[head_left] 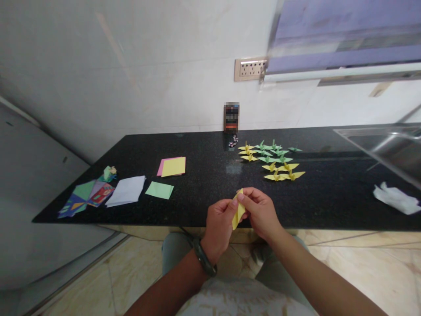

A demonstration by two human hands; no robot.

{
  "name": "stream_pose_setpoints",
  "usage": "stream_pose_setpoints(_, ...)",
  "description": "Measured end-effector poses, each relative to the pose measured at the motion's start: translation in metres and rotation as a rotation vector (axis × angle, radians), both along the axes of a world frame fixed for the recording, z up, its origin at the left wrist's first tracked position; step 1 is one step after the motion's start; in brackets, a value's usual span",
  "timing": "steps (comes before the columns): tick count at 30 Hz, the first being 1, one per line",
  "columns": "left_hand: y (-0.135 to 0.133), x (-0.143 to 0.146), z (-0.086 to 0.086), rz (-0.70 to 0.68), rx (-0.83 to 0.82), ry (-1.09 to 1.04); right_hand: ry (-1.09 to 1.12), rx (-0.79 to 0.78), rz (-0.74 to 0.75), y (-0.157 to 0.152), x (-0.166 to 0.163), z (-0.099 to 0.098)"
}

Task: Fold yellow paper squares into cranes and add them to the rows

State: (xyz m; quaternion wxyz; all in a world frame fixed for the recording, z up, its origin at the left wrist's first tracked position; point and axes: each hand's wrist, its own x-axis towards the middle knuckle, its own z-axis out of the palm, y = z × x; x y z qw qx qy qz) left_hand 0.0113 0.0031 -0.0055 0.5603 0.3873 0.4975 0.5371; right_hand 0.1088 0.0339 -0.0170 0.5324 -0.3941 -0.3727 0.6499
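A folded piece of yellow origami paper (238, 215) is pinched between both hands over the front edge of the black counter. My left hand (219, 226), with a dark band on its wrist, grips its left side between thumb and fingers. On the other side my right hand (261, 210) presses its thumb on the upper part; some fingertips are hidden behind the paper. Beyond my hands stand several folded paper cranes: yellow ones (278, 176) nearer me, green ones (274, 153) and more yellow ones (248, 153) farther back.
Left on the counter (197, 197) lie yellow and pink sheets (174, 166), green paper (160, 190), a white stack (126, 191) and a colourful packet (87, 195). A phone-like object (231, 117) leans on the wall. White tissue (396, 198) and a sink (388, 145) are right.
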Motion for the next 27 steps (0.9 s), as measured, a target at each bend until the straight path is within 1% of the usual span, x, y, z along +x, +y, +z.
stream_pose_setpoints(2, -0.001, 0.0, 0.001, -0.021, -0.005, -0.018, 0.008, -0.024, 0.053, 0.002, 0.002, 0.002)
stream_pose_setpoints(4, -0.001, 0.0, 0.001, -0.041, -0.012, -0.045, 0.012, -0.04, 0.065, 0.003, 0.004, 0.003)
stream_pose_setpoints(11, 0.001, 0.001, -0.008, -0.103, -0.118, -0.178, -0.041, -0.003, 0.005, 0.007, 0.007, 0.005)
stream_pose_setpoints(14, 0.0, 0.0, -0.008, -0.108, -0.164, -0.209, -0.105, 0.016, -0.029, 0.008, 0.008, 0.005)
stream_pose_setpoints(17, -0.003, -0.001, -0.007, -0.067, -0.153, -0.266, -0.206, 0.107, -0.133, 0.01, 0.009, 0.006)
stream_pose_setpoints(20, -0.005, -0.002, -0.007, -0.038, -0.076, -0.317, -0.296, 0.228, -0.314, 0.009, 0.007, 0.006)
stream_pose_setpoints(23, -0.005, -0.002, -0.009, -0.009, -0.026, -0.301, -0.325, 0.266, -0.462, 0.006, 0.004, 0.002)
stream_pose_setpoints(25, -0.002, -0.003, -0.011, 0.054, -0.003, -0.275, -0.315, 0.251, -0.482, 0.002, 0.002, -0.003)
stream_pose_setpoints(27, 0.001, -0.007, -0.011, 0.127, 0.008, -0.266, -0.289, 0.213, -0.449, -0.004, 0.0, -0.008)
